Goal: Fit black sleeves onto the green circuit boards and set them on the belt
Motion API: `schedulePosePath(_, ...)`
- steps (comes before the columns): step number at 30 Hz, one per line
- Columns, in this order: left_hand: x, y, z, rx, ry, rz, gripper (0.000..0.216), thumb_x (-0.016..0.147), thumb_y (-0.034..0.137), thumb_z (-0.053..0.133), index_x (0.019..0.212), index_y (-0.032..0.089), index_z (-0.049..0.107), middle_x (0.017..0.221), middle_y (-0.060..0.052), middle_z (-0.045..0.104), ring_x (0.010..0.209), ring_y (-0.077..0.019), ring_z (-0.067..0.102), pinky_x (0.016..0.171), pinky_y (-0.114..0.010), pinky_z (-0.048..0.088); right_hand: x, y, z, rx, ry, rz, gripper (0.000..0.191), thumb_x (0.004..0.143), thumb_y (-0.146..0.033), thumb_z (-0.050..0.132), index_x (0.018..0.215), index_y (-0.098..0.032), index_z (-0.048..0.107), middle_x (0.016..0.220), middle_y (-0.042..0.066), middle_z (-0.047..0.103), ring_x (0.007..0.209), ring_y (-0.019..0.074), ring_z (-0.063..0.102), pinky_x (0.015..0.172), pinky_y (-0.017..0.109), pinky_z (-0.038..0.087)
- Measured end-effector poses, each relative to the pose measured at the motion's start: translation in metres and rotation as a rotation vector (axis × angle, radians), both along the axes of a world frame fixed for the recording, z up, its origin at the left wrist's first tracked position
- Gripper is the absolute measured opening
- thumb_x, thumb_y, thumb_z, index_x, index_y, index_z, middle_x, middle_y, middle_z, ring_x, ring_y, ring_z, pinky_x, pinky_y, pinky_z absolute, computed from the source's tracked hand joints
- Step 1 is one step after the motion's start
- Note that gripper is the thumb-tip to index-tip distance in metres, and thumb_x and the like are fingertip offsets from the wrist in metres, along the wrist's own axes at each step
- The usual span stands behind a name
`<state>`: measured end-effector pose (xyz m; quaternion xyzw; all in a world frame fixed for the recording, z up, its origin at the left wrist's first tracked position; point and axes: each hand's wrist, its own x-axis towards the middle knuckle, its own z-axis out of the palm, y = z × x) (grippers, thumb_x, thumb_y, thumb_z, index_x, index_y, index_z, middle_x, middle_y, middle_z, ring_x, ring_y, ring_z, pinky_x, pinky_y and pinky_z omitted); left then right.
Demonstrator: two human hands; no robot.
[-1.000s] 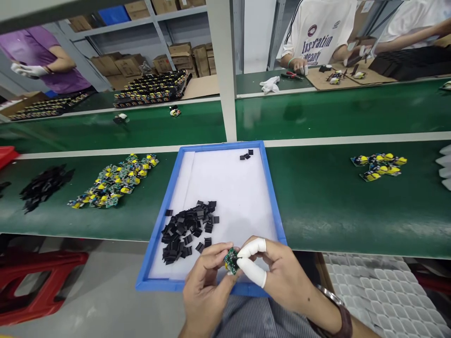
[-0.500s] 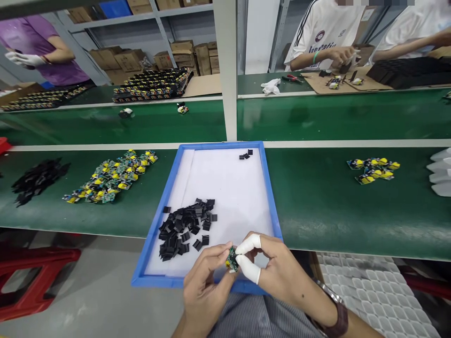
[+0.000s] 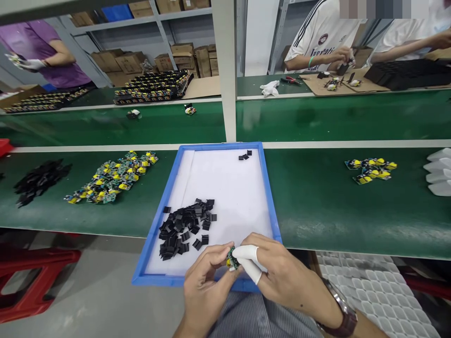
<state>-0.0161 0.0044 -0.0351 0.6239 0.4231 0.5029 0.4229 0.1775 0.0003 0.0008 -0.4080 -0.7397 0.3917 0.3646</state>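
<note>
A small green circuit board with a yellow part on it is pinched in my left hand, over the near edge of a blue-rimmed white tray. My right hand has white covers on its thumb and forefinger, and those fingertips press together at the board's right side. Whether a small piece sits between them is hidden. Inside the tray, left of my hands, lies a heap of small black clip-like pieces. Several more black pieces lie in its far right corner.
Circuit boards with yellow parts are piled left of the tray, beside flat black strips. More boards and white plastic trays lie right. Beyond, a conveyor belt carries two assemblies; people work behind it. A red stool stands lower left.
My right hand has turned slightly, its covered fingertips now closer together against the board. My left hand keeps hold of the board. On the far belt, the two assemblies have shifted right.
</note>
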Motion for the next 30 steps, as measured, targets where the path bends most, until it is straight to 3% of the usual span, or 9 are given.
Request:
schedulePosePath(3,0.001,0.000,0.002,-0.029,-0.001,0.007,0.030,0.074,0.008,0.084,0.101,0.021,0.077,0.103,-0.010,0.079,0.093,-0.0241,0.077,0.076,-0.033,0.068,0.002,0.003,-0.004,0.010,0.035,0.030,0.026,0.095,-0.004,0.050,0.107,-0.019,0.068,0.101,0.010,0.066,0.092,0.0238,0.061,0.079,0.037,0.052)
schedulePosePath(8,0.002,0.002,0.002,-0.058,-0.019,0.020,0.028,0.075,0.009,0.084,0.099,0.021,0.078,0.101,-0.010,0.079,0.093,-0.0249,0.078,0.077,-0.035,0.068,-0.002,0.003,-0.006,-0.136,0.158,-0.055,0.030,0.095,-0.006,0.054,0.113,-0.025,0.069,0.095,0.004,0.067,0.078,0.0181,0.063,0.074,0.030,0.053)
schedulePosePath(15,-0.003,0.001,-0.006,0.080,0.041,-0.041,0.039,0.080,0.001,0.076,0.110,0.024,0.075,0.109,-0.009,0.077,0.103,-0.0252,0.076,0.085,-0.038,0.067,-0.014,-0.003,-0.012,-0.117,0.143,-0.178,0.028,0.091,-0.003,0.055,0.106,-0.023,0.069,0.090,0.003,0.063,0.080,0.0183,0.061,0.074,0.031,0.051)
schedulePosePath(21,-0.003,0.000,-0.006,0.043,0.041,-0.033,0.036,0.079,0.002,0.076,0.108,0.024,0.075,0.108,-0.009,0.078,0.103,-0.0269,0.076,0.084,-0.040,0.067,-0.013,0.000,-0.010,-0.099,0.198,-0.121,0.025,0.093,-0.006,0.055,0.102,-0.023,0.070,0.093,0.003,0.064,0.083,0.0176,0.062,0.074,0.030,0.050)
schedulePosePath(25,-0.001,0.001,-0.006,0.138,0.092,-0.015,0.039,0.079,-0.001,0.074,0.110,0.024,0.075,0.110,-0.009,0.077,0.105,-0.0262,0.075,0.087,-0.039,0.066,-0.014,0.003,-0.013,-0.144,0.209,-0.176,0.022,0.091,-0.005,0.055,0.094,-0.022,0.069,0.088,0.002,0.065,0.079,0.0170,0.062,0.072,0.029,0.049)
schedulePosePath(30,-0.001,0.002,-0.002,0.006,0.022,-0.073,0.041,0.084,0.002,0.072,0.117,0.026,0.072,0.115,-0.009,0.074,0.105,-0.0256,0.075,0.089,-0.041,0.066,-0.017,0.003,-0.017,-0.194,0.268,-0.256,0.020,0.092,-0.009,0.060,0.102,-0.022,0.071,0.090,0.001,0.069,0.081,0.0160,0.064,0.076,0.027,0.051)
